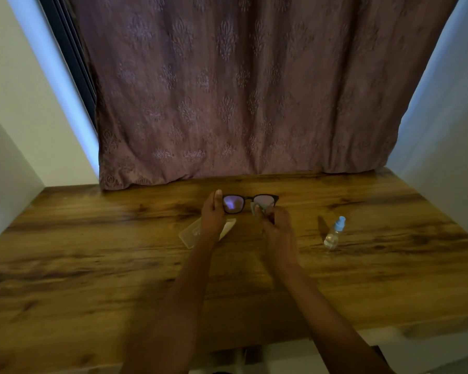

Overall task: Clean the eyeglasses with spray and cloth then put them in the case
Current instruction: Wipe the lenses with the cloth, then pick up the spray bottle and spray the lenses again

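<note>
Black-framed eyeglasses [238, 203] are held up above the wooden table [92, 252], lenses facing me. My left hand [212, 215] grips the frame's left end. My right hand [277, 226] pinches a small pale green cloth [256, 207] against the right lens. A pale translucent case [191, 234] lies flat on the table under my left wrist, partly hidden by it. A small clear spray bottle [334, 233] with a light blue top stands to the right, apart from both hands.
A mauve patterned curtain [241, 90] hangs down onto the table's far edge. White walls close in on both sides. The table's front edge runs along the bottom right.
</note>
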